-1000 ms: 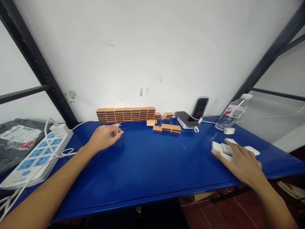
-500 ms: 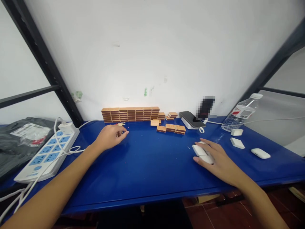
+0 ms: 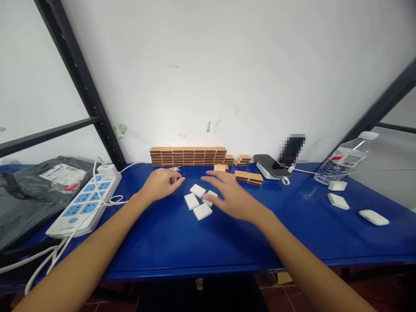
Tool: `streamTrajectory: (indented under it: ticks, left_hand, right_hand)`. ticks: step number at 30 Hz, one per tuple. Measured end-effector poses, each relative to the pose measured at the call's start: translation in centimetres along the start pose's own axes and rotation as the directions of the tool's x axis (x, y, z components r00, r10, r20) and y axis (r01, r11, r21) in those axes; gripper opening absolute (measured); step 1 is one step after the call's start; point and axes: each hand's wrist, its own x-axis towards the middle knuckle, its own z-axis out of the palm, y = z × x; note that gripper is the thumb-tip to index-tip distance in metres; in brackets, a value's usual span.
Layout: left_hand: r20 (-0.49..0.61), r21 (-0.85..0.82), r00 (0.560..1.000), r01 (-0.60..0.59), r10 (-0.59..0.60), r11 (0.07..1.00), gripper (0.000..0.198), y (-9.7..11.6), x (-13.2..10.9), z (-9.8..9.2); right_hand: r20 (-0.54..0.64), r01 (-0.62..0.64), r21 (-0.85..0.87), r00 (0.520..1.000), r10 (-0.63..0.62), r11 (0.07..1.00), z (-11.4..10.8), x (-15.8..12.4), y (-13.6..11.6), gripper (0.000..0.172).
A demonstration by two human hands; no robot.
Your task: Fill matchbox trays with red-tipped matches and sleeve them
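Blue bench (image 3: pixel 182 253), white wall (image 3: pixel 182 95) behind. Four white boxes (image 3: pixel 203 211) flat between left hand (image 3: pixel 161 184) and nearer right hand (image 3: pixel 234 196), long axes mixed. Right: fingers spread, partly hiding one. Left: curled beside matchsticks (image 3: pixel 176 168); can't tell if gripping.

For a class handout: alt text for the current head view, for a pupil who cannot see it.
An open right hand beside four white blocks on a blue table; the curled left hand is near thin sticks. Behind stands a low wall of stacked orange boxes; a power strip lies left, a bottle right.
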Motion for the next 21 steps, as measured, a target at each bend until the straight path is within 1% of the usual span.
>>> streamTrajectory:
  ticks: [1, 2, 3, 4, 5, 6, 7, 8, 9, 10, 11, 12, 14, 15, 17, 18, 19, 21]
  left_hand:
    - [0.008, 0.006, 1.0, 0.006, -0.006, 1.0, 0.031, 0.1, 0.0, -0.1]
    - [0.016, 0.008, 1.0, 0.012, -0.012, 1.0, 0.031, 0.3, 0.0, -0.2]
    - [0.023, 0.007, 1.0, 0.018, -0.018, 1.0, 0.032, 0.5, 0.0, -0.2]
    - [0.027, 0.003, 0.999, 0.02, -0.02, 1.0, 0.033, 0.7, 0.0, -0.3]
    - [0.028, -0.001, 1.0, 0.015, -0.015, 1.0, 0.034, 1.0, 0.0, -0.3]
    - [0.028, -0.005, 1.0, 0.003, -0.003, 1.0, 0.035, 1.2, 0.0, -0.3]
    - [0.025, -0.006, 1.0, -0.01, 0.01, 1.0, 0.036, 1.4, 0.0, -0.2]
    - [0.02, -0.007, 1.0, -0.024, 0.024, 1.0, 0.037, 1.5, 0.0, -0.2]
    - [0.017, -0.008, 0.999, -0.033, 0.033, 0.999, 0.037, 1.6, 0.0, -0.1]
    - [0.014, -0.009, 0.999, -0.037, 0.037, 0.999, 0.037, 1.7, 0.0, -0.1]
    - [0.013, -0.011, 0.999, -0.035, 0.035, 0.999, 0.037, 1.7, 0.0, -0.1]
    - [0.012, -0.013, 1.0, -0.029, 0.029, 0.999, 0.037, 1.7, 0.0, -0.1]
    - [0.014, -0.017, 1.0, -0.013, 0.013, 1.0, 0.037, 1.5, 0.0, -0.3]
    - [0.016, -0.019, 1.0, -0.002, 0.003, 1.0, 0.037, 1.5, 0.0, -0.3]
    - [0.018, -0.021, 1.0, 0.015, -0.015, 1.0, 0.035, 1.3, 0.0, -0.5]
    - [0.02, -0.021, 1.0, 0.02, -0.019, 1.0, 0.035, 1.2, 0.0, -0.5]
    - [0.022, -0.022, 1.0, 0.021, -0.021, 1.0, 0.034, 1.1, 0.0, -0.6]
    - [0.026, -0.024, 0.999, 0.022, -0.021, 0.999, 0.033, 1.0, 0.0, -0.6]
  right_hand:
    - [-0.081, -0.071, -0.007, 0.994, 0.07, 0.997, -1.5, -0.8, 1.5, 0.053]
    - [-0.179, -0.182, -0.027, 0.968, 0.175, 0.983, -3.2, -2.1, 3.3, 0.049]
    - [-0.257, -0.315, -0.074, 0.923, 0.287, 0.946, -5.0, -3.9, 5.4, 0.047]
    - [-0.351, -0.457, -0.157, 0.854, 0.383, 0.876, -6.9, -6.1, 7.7, 0.046]
    - [-0.435, -0.6, -0.258, 0.772, 0.463, 0.757, -8.8, -8.5, 10.1, 0.048]
    - [-0.471, -0.711, -0.355, 0.697, 0.541, 0.607, -10.6, -11.0, 12.5, 0.05]
    - [-0.517, -0.807, -0.414, 0.589, 0.621, 0.42, -12.1, -13.3, 14.7, 0.051]
    - [-0.535, -0.859, -0.444, 0.482, 0.694, 0.254, -13.4, -15.4, 16.7, 0.055]
    - [-0.52, -0.874, -0.462, 0.404, 0.753, 0.15, -14.3, -17.0, 18.4, 0.061]
    - [-0.493, -0.874, -0.475, 0.358, 0.793, 0.099, -15.0, -18.3, 19.8, 0.067]
    - [-0.471, -0.872, -0.483, 0.339, 0.814, 0.084, -15.2, -19.1, 20.9, 0.071]
    - [-0.438, -0.867, -0.49, 0.338, 0.833, 0.094, -15.2, -19.4, 21.6, 0.075]
    - [-0.379, -0.871, -0.479, 0.319, 0.869, 0.111, -14.7, -19.1, 22.1, 0.082]
    - [-0.357, -0.872, -0.473, 0.318, 0.878, 0.123, -14.3, -18.7, 22.2, 0.082]
    - [-0.317, -0.874, -0.463, 0.315, 0.895, 0.144, -13.8, -17.7, 22.2, 0.078]
    - [-0.32, -0.878, -0.453, 0.32, 0.892, 0.152, -13.7, -17.4, 22.4, 0.076]
    - [-0.349, -0.888, -0.435, 0.316, 0.882, 0.146, -13.8, -17.2, 22.8, 0.076]
    - [-0.469, -0.91, -0.393, 0.321, 0.823, 0.131, -14.4, -17.2, 23.9, 0.08]
